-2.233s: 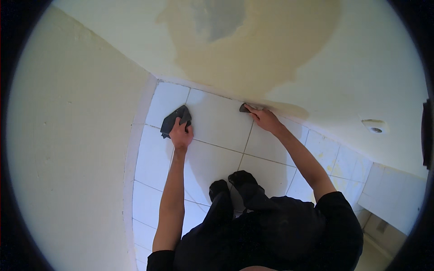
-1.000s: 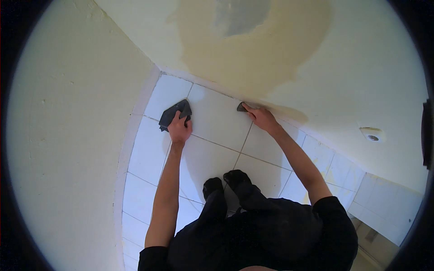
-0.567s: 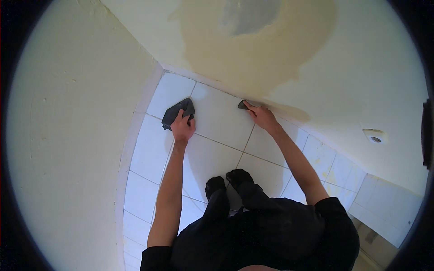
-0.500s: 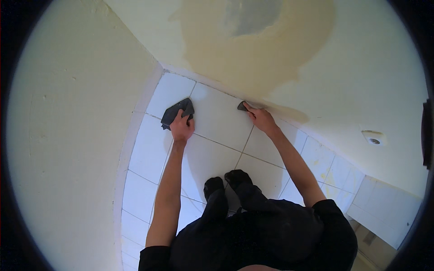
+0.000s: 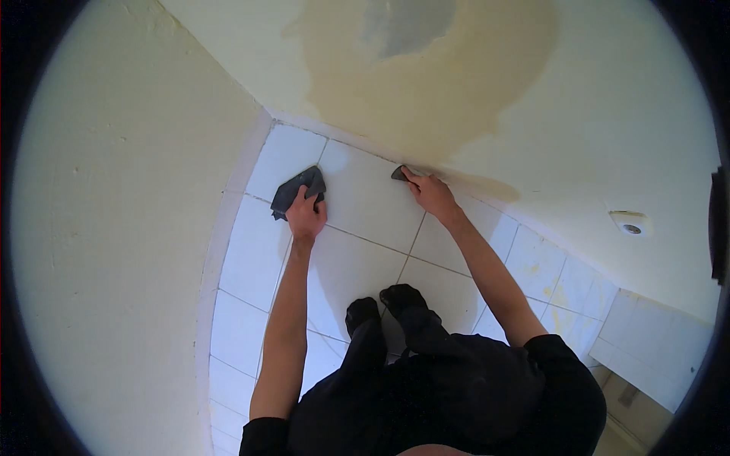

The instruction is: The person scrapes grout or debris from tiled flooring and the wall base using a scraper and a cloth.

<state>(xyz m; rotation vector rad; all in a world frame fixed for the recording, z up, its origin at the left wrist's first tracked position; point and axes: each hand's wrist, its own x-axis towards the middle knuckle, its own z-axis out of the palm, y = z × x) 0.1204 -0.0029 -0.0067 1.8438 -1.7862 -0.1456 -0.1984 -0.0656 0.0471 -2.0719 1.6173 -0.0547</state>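
My left hand (image 5: pixel 306 219) is closed on a dark grey, angular thing (image 5: pixel 287 192) with a ragged lower edge, perhaps a piece of plastic or a folded cloth. It rests on the white floor tiles (image 5: pixel 357 201) near the corner. Farther right, my right hand (image 5: pixel 435 195) grips a small, dark, curved-edged scraper (image 5: pixel 398 174). The scraper's blade sits at the seam where the tiles meet the far wall. My palm and fingers hide its rear part.
Walls stand close at the left (image 5: pixel 129 228) and ahead. A broad brown patch (image 5: pixel 433 99) surrounds a grey spot (image 5: pixel 407 26) on the far wall. A round white fitting (image 5: pixel 631 223) protrudes at right. My feet (image 5: pixel 403 296) are on the tiles behind my hands.
My right hand has slid the scraper slightly left and toward the far corner, along the wall's foot. The left hand and the dark thing in it are nearly still.
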